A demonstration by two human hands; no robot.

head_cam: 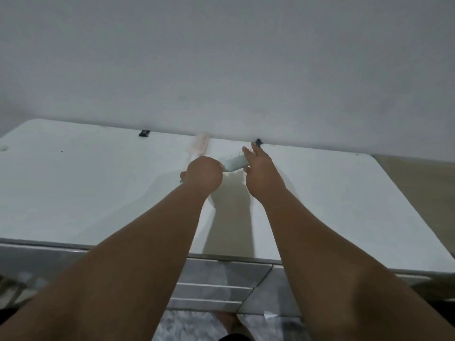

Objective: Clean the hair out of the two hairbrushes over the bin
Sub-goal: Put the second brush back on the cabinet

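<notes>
Blue brush (234, 164) is held up over the white worktop (98, 193), out in front. The left hand (202, 173) has a closed grip on its handle end. The right hand (261, 173) has an open grip, with straight fingers (257, 150) touching the bristles. No bin shows, so I think the brush should go over one first. Then hold it still and pull the hair up from the roots. It looks flat, boxy and hard, with thin bristles in rows. Just behind lies the long, rounded pink brush (200, 147), by the plain wall (221, 70).
</notes>
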